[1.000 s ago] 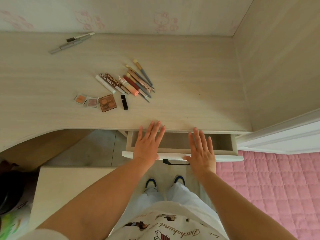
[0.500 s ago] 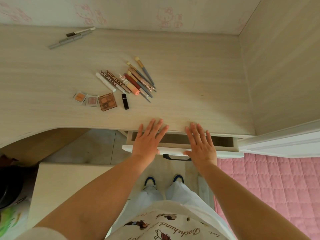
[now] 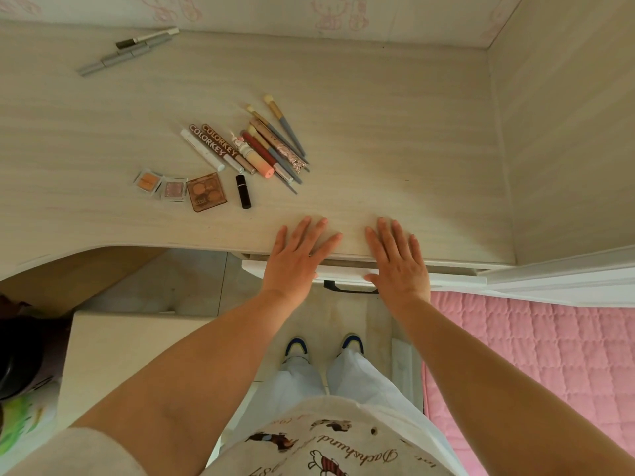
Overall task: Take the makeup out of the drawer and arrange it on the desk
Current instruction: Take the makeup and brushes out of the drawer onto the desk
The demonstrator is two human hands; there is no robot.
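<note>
Two hands lie flat with straight, slightly spread fingers and hold nothing: the left hand and the right hand both sit over the white front of the drawer, fingertips reaching over the near edge of the desk. Only a narrow slot of the drawer shows under the desk edge, and whatever is inside is hidden; its dark handle shows between the two wrists. Below are the person's feet in blue-and-white shoes, a pale stool to the left and a pink quilted cover to the right.

On the desk, left of the hands and a little farther back, is a row of flat compacts: an orange pan, a pink pan and a brown four-pan palette, edge to edge. Just right of the palette a black lipstick lies with its long axis running front to back. Behind these, a fan of tubes and brushes lies packed side by side, all slanting from upper left to lower right: a white stick, two COLORKEY tubes, a peach-capped tube, a red pencil and blue-handled brushes with bristles pointing away from the person.

Far back on the left, well apart from the rest, grey pens lie near the wall, slanting the other way.
</note>
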